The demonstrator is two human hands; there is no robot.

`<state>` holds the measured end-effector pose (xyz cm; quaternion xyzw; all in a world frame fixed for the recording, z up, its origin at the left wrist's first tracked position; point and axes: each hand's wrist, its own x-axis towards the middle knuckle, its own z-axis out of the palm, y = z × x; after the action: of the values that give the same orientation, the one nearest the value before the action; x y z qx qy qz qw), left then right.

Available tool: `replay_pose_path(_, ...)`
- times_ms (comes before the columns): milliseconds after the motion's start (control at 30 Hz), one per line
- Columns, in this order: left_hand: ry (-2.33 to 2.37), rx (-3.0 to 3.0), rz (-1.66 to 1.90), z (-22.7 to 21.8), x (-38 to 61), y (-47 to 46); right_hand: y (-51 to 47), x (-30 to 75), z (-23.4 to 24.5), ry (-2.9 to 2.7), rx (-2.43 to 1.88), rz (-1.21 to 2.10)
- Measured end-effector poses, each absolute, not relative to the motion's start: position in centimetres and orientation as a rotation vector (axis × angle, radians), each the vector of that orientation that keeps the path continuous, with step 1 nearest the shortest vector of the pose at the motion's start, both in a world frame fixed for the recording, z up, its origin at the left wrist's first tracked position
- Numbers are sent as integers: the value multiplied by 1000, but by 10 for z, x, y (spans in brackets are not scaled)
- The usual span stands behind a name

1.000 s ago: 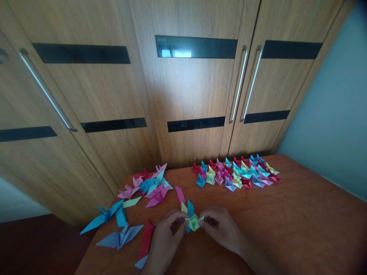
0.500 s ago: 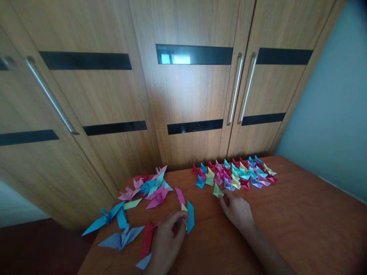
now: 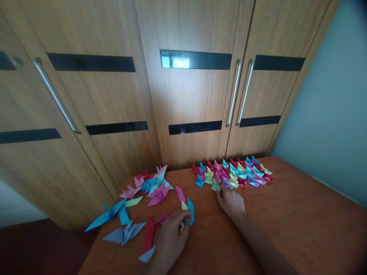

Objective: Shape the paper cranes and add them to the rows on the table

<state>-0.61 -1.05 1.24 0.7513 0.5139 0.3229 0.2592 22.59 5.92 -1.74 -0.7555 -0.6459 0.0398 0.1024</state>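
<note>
My right hand [image 3: 231, 201] reaches to the front of the grouped small folded paper boats [image 3: 241, 182], its fingertips closed on a light green paper boat [image 3: 215, 186] at the table surface. Lower and to the left, my left hand [image 3: 173, 235] has its fingers curled in a pinch around a yellow folded paper piece [image 3: 184, 206]. Part of that piece is hidden by the fingers. Right beside those fingertips lies a blue folded paper piece [image 3: 191, 210], with a pink folded strip [image 3: 180, 194] just beyond.
Paper cranes in pink and blue [image 3: 159, 194] are heaped at the table's back left. A lavender crane [image 3: 125, 233], a blue crane [image 3: 109, 214] and a red strip [image 3: 148, 235] lie near the left edge. A wooden wardrobe [image 3: 195, 149] stands behind the brown table [image 3: 286, 214].
My right hand has moved slightly away from me with the green boat, which now sits closer to the other boats. My left hand has barely shifted. The view has tilted slightly.
</note>
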Motion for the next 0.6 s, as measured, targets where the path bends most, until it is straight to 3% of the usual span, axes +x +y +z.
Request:
replay_pose_path(433,1418,2186,801,9,-10,-11,54,228,-21,-1826,-2249,134)
replay_pose_path(600,1500,2189,852,15,-19,-6,39,219,-25,-1876,-1981,172)
